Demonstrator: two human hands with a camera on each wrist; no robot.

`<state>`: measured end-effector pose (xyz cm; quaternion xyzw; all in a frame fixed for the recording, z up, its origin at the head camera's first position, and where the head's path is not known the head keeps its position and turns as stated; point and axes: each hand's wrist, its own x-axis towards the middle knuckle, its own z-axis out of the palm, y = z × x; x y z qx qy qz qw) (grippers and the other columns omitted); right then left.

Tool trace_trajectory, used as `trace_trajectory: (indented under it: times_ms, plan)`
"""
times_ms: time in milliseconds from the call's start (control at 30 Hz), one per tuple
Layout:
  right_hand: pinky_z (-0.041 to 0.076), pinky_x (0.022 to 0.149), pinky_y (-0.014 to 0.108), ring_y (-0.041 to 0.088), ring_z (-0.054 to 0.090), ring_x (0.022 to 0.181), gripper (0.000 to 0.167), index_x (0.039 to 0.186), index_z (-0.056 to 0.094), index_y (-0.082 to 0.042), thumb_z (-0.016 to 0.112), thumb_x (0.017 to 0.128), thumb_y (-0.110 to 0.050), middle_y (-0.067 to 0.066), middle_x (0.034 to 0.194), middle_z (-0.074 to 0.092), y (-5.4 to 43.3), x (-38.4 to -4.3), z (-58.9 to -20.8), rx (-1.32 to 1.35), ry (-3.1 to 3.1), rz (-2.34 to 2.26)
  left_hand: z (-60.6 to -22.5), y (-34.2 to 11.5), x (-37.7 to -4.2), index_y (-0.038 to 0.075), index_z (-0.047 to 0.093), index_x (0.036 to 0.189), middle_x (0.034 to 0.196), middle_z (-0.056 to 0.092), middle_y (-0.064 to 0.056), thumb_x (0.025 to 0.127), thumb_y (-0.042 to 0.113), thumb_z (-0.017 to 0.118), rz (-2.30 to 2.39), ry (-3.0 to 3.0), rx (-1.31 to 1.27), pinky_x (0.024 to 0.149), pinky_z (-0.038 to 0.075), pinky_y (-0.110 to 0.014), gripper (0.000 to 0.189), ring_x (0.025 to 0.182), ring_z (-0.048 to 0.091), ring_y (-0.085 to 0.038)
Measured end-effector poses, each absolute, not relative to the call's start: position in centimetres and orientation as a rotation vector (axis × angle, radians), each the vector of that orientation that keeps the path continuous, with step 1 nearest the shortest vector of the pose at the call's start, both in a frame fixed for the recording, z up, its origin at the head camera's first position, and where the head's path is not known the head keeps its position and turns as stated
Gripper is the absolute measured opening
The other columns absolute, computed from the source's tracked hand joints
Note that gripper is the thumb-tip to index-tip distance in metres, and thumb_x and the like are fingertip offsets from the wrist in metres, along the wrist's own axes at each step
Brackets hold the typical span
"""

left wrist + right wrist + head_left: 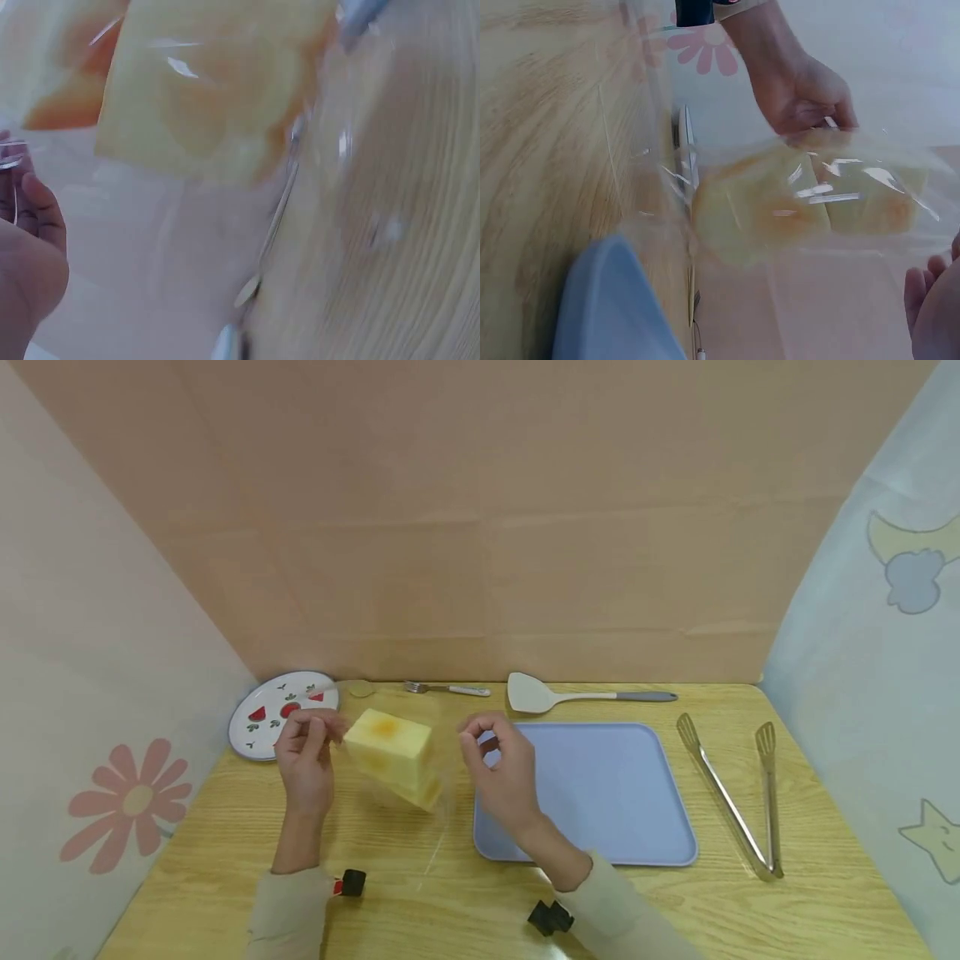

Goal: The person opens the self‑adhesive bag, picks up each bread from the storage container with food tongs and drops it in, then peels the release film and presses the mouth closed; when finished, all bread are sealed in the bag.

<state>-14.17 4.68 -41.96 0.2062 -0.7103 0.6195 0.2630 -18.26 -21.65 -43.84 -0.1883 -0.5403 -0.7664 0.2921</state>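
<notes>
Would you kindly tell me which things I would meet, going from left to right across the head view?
Pink flower print → patterned plate → yellow bagged bread → blue tray → metal tongs → star print.

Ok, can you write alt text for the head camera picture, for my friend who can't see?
A left hand holds wrapped yellow food above a wooden table; a right hand curls beside it, grip unclear. A blue tray lies on the right, tongs beyond. Behind lie a patterned plate, fork and spatula.
</notes>
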Motion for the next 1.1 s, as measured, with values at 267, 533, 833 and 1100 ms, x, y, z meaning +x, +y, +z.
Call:
trace_trajectory:
  times_ms: [267, 533, 833, 1100]
  plan:
    - [0.059, 0.07, 0.033, 0.02, 0.061, 0.09, 0.008, 0.101, 0.059, -0.007, 0.062, 0.104, -0.001, 0.009, 0.1, 0.066, 4.2, -14.2, -42.3, 0.616, -1.975, 1.469, -42.2, -21.1, -17.5, -0.005, 0.059, 0.088, 0.081, 0.062, -0.002, 0.114, 0.006, 0.059, -2.155, -1.329, -0.554, 0.075, 0.052, -0.022, 0.028, 0.076, 0.058, -0.013]
    - [0.056, 0.075, 0.032, 0.019, 0.059, 0.088, 0.009, 0.101, 0.056, -0.005, 0.058, 0.108, 0.0, 0.01, 0.099, 0.064, 4.1, -14.3, -42.4, 0.614, -1.929, 1.584, -42.3, -21.3, -17.5, -0.004, 0.055, 0.089, 0.074, 0.056, -0.002, 0.116, 0.008, 0.056, -2.12, -1.337, -0.613, 0.058, 0.043, -0.019, 0.029, 0.063, 0.047, -0.014]
    - [0.055, 0.078, 0.033, 0.022, 0.062, 0.095, 0.01, 0.101, 0.053, -0.006, 0.055, 0.109, -0.001, 0.012, 0.102, 0.066, 3.8, -13.8, -42.5, 0.68, -1.945, 1.656, -43.2, -19.1, -17.8, 0.006, 0.052, 0.088, 0.08, 0.065, 0.0, 0.12, 0.019, 0.048, -2.143, -1.28, -0.327, 0.071, 0.057, -0.021, 0.034, 0.071, 0.07, -0.01]
    - [0.054, 0.076, 0.031, 0.026, 0.066, 0.091, 0.01, 0.097, 0.054, -0.006, 0.055, 0.107, -0.003, 0.018, 0.099, 0.069, 3.8, -13.5, -42.8, 0.653, -1.944, 1.726, -43.8, -17.1, -17.5, 0.011, 0.043, 0.089, 0.076, 0.079, -0.008, 0.122, 0.025, 0.042, -2.024, -1.254, -0.182, 0.062, 0.058, -0.02, 0.036, 0.07, 0.079, -0.014]
